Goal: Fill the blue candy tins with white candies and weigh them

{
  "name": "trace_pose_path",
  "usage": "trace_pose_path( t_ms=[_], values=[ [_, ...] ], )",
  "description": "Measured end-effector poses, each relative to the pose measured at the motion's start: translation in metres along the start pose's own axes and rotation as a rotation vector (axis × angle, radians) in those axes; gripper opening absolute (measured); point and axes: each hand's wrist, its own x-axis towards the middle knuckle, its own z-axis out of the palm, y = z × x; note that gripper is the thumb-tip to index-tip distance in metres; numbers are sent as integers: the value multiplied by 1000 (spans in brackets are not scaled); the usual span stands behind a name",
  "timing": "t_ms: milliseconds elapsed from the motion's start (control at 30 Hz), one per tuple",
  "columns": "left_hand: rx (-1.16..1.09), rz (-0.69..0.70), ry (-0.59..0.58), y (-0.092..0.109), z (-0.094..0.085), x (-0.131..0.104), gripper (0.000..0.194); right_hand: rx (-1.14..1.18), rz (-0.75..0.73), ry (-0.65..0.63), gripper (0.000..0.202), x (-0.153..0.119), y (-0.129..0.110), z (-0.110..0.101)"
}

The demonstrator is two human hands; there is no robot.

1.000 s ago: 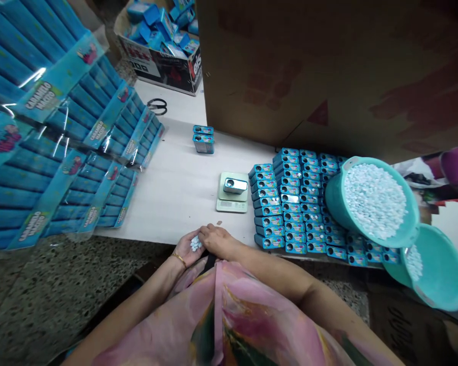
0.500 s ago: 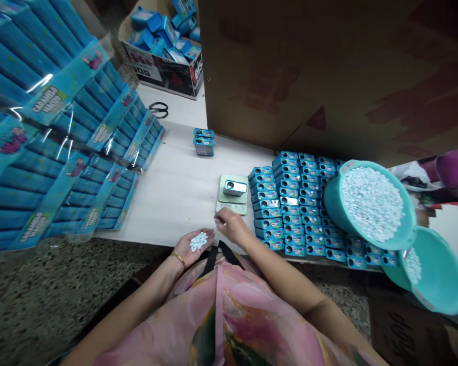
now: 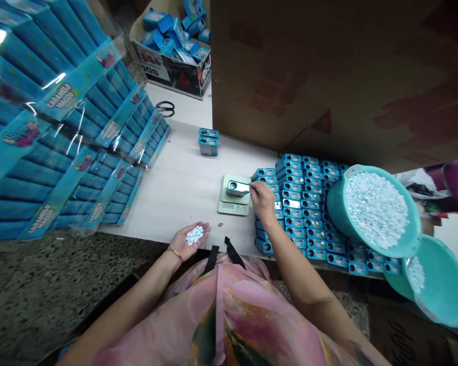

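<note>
My left hand [image 3: 189, 238] is palm up over the table's front edge, cupping a small heap of pale candies [image 3: 194, 235]. A blue candy tin [image 3: 238, 188] with a round dark hole at its left end rests on a pale kitchen scale [image 3: 234, 195]. My right hand [image 3: 262, 198] has its fingers pinched together at the tin's right end, seemingly on it. Rows of similar blue tins [image 3: 294, 221] stand just right of the scale, some with loose candies on top. Two more tins [image 3: 208, 146] stand behind the scale to the left.
A turquoise tub [image 3: 336, 203] full of candies stands at the right, and another turquoise tub [image 3: 445, 284] lies tilted by it. Wrapped blue display packs [image 3: 61, 152] fill the left. Black-handled scissors [image 3: 165, 108], a carton of boxes [image 3: 175, 79] and a big cardboard box [image 3: 282, 76] are behind.
My right hand has moved from in front of the scale, right and forward to the tin's right end. My left hand still cups the candies, shifted slightly left.
</note>
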Motion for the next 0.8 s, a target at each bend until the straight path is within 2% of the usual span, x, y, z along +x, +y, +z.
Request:
trace_pose_path(
  t_ms=[67, 133, 233, 400, 500, 600, 667, 800],
  values=[
    [-11, 17, 25, 5, -8, 0, 15, 8, 76, 88, 21, -10, 9, -9],
    [-27, 44, 48, 9, -14, 0, 16, 19, 143, 120, 22, -16, 19, -14],
    [-53, 67, 93, 14, -18, 0, 18, 6, 143, 52, 32, -19, 28, -12],
    [-75, 77, 121, 18, -13, 0, 21, -141, -16, -124, 49, -5, 27, 6],
    [-84, 86, 118, 21, -13, 1, 21, -240, -67, -231, 52, 6, 23, 17],
    [-102, 113, 124, 26, -20, 1, 21, -319, -113, -331, 44, 21, 14, 26],
    [-122, 138, 130, 30, -27, 0, 20, -339, -166, -354, 39, 36, 4, 36],
    [-173, 195, 159, 41, -41, -4, 21, -342, -258, -313, 40, 87, -19, 81]
  ],
)
